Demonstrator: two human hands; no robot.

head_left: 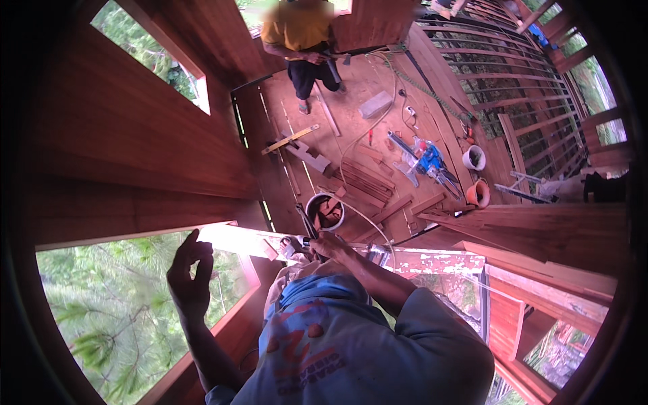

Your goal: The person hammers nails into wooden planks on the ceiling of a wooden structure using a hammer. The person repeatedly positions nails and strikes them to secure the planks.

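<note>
Overhead, a worker in a blue shirt (337,344) stands at a timber wall frame, the right hand (327,244) closed around a slim dark tool (307,224) whose far end points up toward a white bucket of wood offcuts (325,212). The tool sits just in front of the worker's body, beside the bucket's left rim; its exact kind is too small to tell. The left hand (190,266) is raised well apart from it, empty, its fingers loosely bent and parted from the thumb, against a window opening (121,304) filled with green foliage. Across the wooden floor (351,128), a co-worker in a yellow shirt (293,34) grips a long dark object (333,69). Between them lie a yellow bar (290,139), a pale block (375,104), a stack of reddish boards (361,185) and a blue machine (430,160), with a smaller white bucket (474,158) and an orange bucket (478,194) at right.
</note>
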